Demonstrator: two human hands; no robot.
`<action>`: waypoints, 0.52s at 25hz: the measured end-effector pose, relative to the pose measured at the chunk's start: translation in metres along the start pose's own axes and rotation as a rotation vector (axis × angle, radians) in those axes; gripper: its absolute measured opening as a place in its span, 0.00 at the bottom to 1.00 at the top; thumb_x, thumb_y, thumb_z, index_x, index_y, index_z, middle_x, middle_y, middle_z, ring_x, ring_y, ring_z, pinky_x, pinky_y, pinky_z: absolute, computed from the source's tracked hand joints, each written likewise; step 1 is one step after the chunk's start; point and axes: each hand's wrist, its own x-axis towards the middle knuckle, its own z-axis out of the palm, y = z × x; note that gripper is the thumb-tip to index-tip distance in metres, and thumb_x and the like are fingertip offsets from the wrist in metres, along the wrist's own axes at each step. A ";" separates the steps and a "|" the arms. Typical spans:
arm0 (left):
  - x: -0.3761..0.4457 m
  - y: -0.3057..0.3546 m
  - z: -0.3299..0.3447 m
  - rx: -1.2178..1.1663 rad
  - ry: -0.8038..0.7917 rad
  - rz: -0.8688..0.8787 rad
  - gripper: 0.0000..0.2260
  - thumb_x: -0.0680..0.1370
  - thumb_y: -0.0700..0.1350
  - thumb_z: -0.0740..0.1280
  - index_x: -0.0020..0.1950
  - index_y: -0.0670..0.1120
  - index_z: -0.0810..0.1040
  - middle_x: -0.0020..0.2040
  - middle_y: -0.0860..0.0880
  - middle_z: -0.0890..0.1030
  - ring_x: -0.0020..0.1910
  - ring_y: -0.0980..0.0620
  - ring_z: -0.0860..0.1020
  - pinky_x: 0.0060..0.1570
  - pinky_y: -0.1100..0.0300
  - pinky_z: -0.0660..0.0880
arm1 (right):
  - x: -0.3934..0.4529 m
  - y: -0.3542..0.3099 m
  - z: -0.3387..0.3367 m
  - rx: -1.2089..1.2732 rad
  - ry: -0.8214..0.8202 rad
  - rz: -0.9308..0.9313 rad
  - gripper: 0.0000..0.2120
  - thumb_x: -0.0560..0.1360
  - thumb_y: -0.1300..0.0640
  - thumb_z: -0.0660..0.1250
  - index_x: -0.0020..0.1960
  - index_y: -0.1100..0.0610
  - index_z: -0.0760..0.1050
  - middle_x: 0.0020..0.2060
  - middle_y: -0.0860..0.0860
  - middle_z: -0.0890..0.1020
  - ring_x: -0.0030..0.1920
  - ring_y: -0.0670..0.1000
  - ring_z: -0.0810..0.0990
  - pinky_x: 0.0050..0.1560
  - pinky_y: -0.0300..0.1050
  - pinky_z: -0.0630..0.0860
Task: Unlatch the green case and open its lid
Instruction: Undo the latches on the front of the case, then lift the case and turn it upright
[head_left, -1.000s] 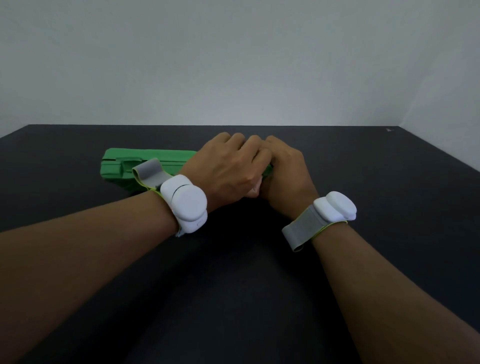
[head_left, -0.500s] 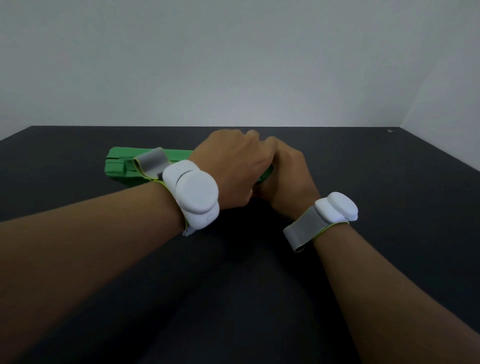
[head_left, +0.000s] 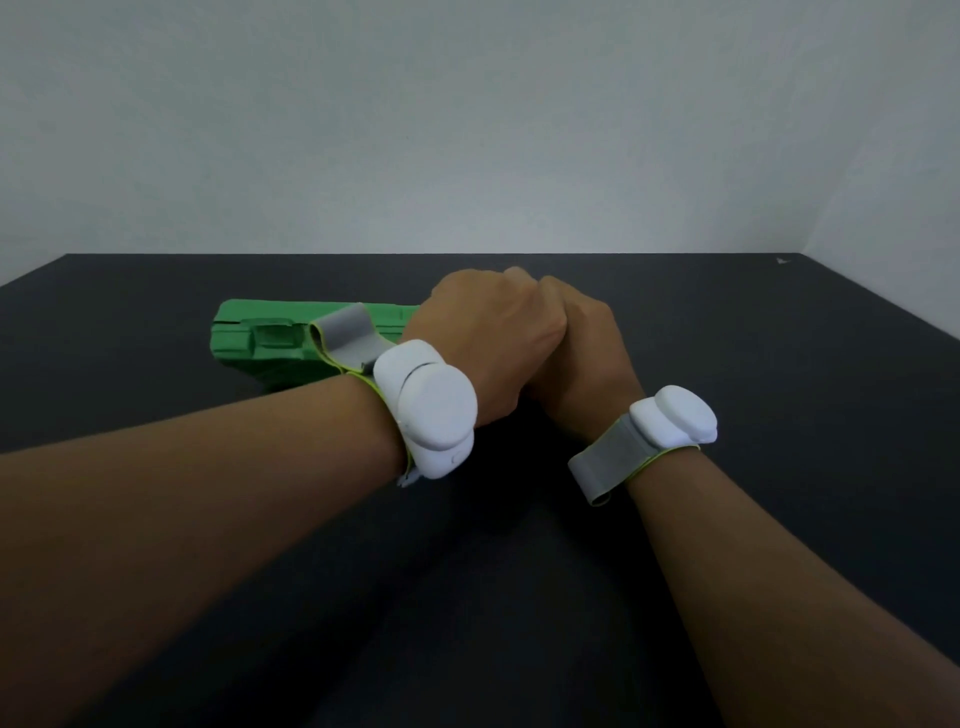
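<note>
The green case (head_left: 270, 340) is seen lying flat on the black table (head_left: 779, 338), left of centre and towards the far edge, with its lid down along the part that shows. A recessed latch or handle area is visible on its near face at the left end; nothing there appears to be lifted. The right end of the case is covered by both hands. The left hand (head_left: 483, 338) is curled with its knuckles up over that end, and the right hand (head_left: 587, 353) is pressed close beside it, the two touching. The fingers of both are hidden, so a grip on a latch is likely but cannot be confirmed, and whether either hand is closed on anything cannot be told. White wrist devices (head_left: 426, 405) on grey straps are worn on both arms. The task is judged to be at the unlatching step: the lid is not yet raised, and the opening is left to do.
</note>
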 end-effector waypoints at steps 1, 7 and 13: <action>0.001 0.001 -0.002 -0.025 -0.008 0.004 0.07 0.75 0.43 0.66 0.51 0.46 0.72 0.38 0.48 0.65 0.30 0.50 0.64 0.32 0.55 0.65 | -0.002 0.000 -0.001 0.036 -0.007 -0.017 0.13 0.72 0.61 0.73 0.55 0.64 0.78 0.44 0.55 0.79 0.43 0.57 0.74 0.48 0.50 0.73; -0.005 -0.042 -0.009 -0.383 0.112 0.067 0.08 0.72 0.52 0.71 0.38 0.49 0.83 0.33 0.49 0.81 0.31 0.49 0.77 0.36 0.56 0.76 | -0.025 -0.011 -0.018 0.178 0.136 -0.274 0.23 0.61 0.48 0.82 0.48 0.60 0.80 0.43 0.55 0.80 0.41 0.59 0.80 0.41 0.59 0.78; -0.055 -0.077 0.028 -0.703 0.225 -0.235 0.18 0.77 0.65 0.65 0.52 0.54 0.86 0.43 0.56 0.86 0.43 0.56 0.83 0.43 0.61 0.76 | -0.026 -0.018 -0.022 0.150 0.142 -0.258 0.24 0.58 0.49 0.86 0.49 0.56 0.83 0.43 0.52 0.80 0.42 0.53 0.79 0.43 0.56 0.78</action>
